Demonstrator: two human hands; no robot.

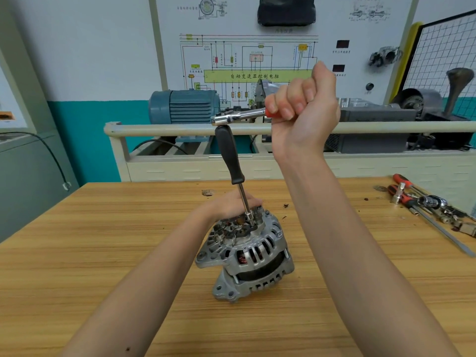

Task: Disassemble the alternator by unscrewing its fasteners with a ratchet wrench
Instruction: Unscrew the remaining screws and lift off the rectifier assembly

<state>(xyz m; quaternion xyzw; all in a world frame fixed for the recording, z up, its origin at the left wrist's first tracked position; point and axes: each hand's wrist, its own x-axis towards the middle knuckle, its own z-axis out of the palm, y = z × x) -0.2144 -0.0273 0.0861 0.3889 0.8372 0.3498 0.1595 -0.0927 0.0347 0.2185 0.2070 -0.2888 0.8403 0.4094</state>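
Two bare forearms, lower frame. Alternator (244, 256), centre frame on wooden bench (103, 253), tilted, open end up, presumably for fastener access. Left hand (229, 203) just behind its top, resting against housing, likely steadying; finger posture hidden, cannot tell. Black-handled extension (230, 155) rising from socket (249, 217) seated among top fittings. Ratchet wrench (239, 116), upper centre, red grip enclosed in fisted right hand (301, 104), positioned for leverage. Loose tools (422, 202), right edge. Blue motor (184, 106), wiring board (257, 57), far background.

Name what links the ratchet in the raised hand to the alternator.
In the head view, a black-handled extension bar with a socket runs from the ratchet to the alternator.
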